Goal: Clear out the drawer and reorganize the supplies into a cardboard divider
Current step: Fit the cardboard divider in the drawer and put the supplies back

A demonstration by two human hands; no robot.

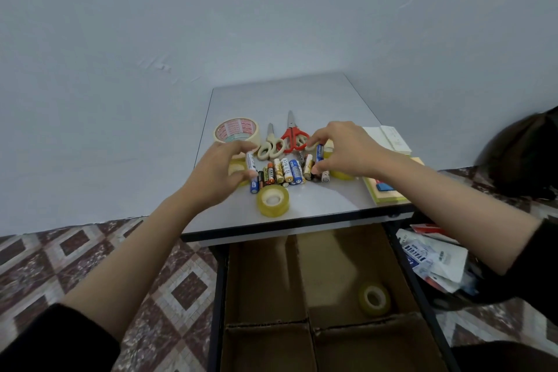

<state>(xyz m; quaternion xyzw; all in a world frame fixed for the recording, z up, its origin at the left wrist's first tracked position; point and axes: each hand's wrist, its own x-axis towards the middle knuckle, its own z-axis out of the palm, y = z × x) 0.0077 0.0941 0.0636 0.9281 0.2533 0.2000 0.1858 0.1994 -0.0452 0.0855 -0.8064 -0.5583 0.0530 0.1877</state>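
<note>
A row of several batteries lies on the grey table. My left hand curls its thumb and fingers round the blue-and-white battery at the row's left end. At the right end, my right hand pinches the batteries there between thumb and fingers. Below the table the drawer stands pulled out, holding the cardboard divider. One clear tape roll lies in its far right compartment.
On the table lie a wide masking tape roll, beige scissors, red scissors, a clear tape roll near the front edge, sticky notes and a white pad. Packets lie piled to the drawer's right.
</note>
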